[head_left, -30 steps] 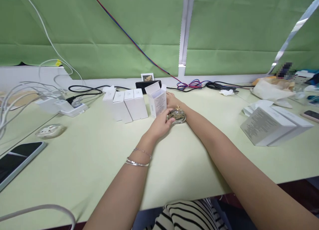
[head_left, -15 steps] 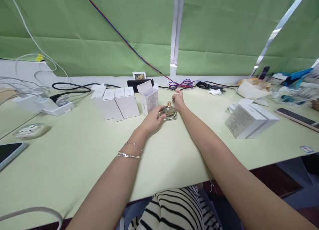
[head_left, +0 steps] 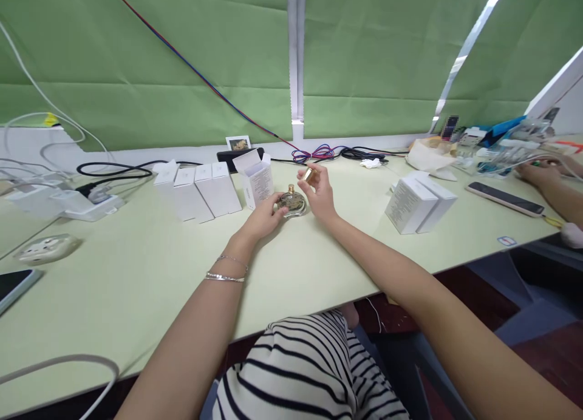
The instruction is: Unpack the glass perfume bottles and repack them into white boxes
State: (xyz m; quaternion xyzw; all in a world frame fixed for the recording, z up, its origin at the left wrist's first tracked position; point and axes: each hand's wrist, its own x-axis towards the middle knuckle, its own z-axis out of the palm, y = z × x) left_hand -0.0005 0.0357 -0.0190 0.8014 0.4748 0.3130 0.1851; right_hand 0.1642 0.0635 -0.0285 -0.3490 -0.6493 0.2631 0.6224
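Note:
A rounded glass perfume bottle (head_left: 294, 205) with a gold neck stands uncapped on the table. My left hand (head_left: 265, 216) is closed around its left side. Just to the right and slightly above, my right hand (head_left: 320, 194) pinches a small gold perfume cap (head_left: 309, 175), apart from the bottle. An opened white box (head_left: 256, 180), its flap raised, stands behind my left hand. To its left several closed white boxes (head_left: 194, 193) stand in a row.
Two more white boxes (head_left: 412, 204) stand at the right, near a phone (head_left: 504, 199). Another person's hand (head_left: 542, 171) rests at the far right. A power strip (head_left: 88, 201) and a pale mouse-like object (head_left: 48, 248) lie at the left. Cables (head_left: 319, 153) run along the back edge.
My right hand has turned and come toward the bottle's neck, so the gold cap in its fingers now shows. My left hand stays on the bottle. The view has swung right.

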